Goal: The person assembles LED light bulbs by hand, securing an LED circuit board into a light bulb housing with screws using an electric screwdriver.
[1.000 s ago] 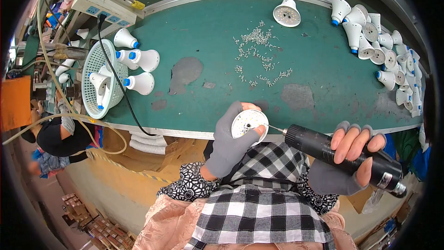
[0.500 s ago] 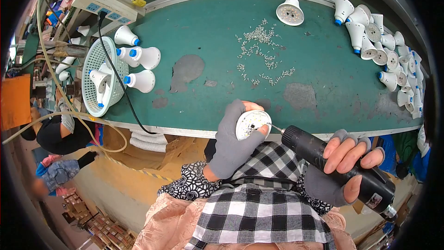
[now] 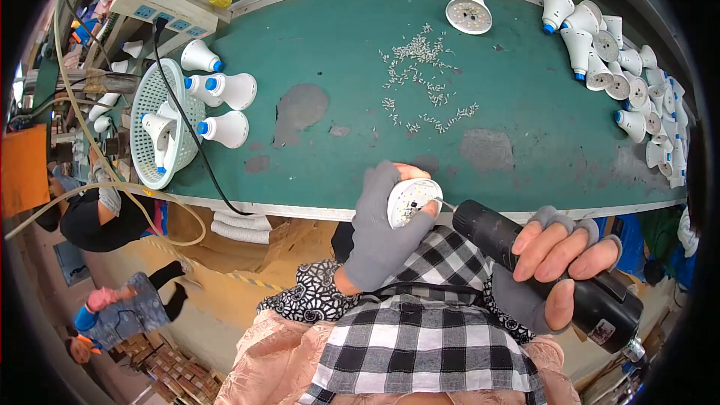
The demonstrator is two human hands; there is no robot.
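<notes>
Gripped in my left hand point(image 3: 381, 234), in a grey fingerless glove, is a white LED bulb point(image 3: 409, 199) whose round chip board faces up. My thumb presses the board's lower right edge. My right hand point(image 3: 546, 277), gloved alike, wraps round a black electric screwdriver point(image 3: 487, 231). The thin bit reaches the board's right edge near my thumb; whether a screw sits under it is too small to tell. Past the bulb, many small silver screws point(image 3: 424, 51) lie scattered on the green bench point(image 3: 349, 165).
Another open bulb point(image 3: 469, 11) stands at the back. Many bulb housings point(image 3: 600, 45) crowd the right side. On the left are a pale basket point(image 3: 174, 154) with bulbs, loose bulbs point(image 3: 229, 129) beside it, a power strip point(image 3: 161, 9) and a hanging black cable. A person point(image 3: 131, 307) is at lower left.
The bulb has shifted slightly right in the view, and the screwdriver slightly left and up, its bit still at the board. The person at lower left has moved into fuller view.
</notes>
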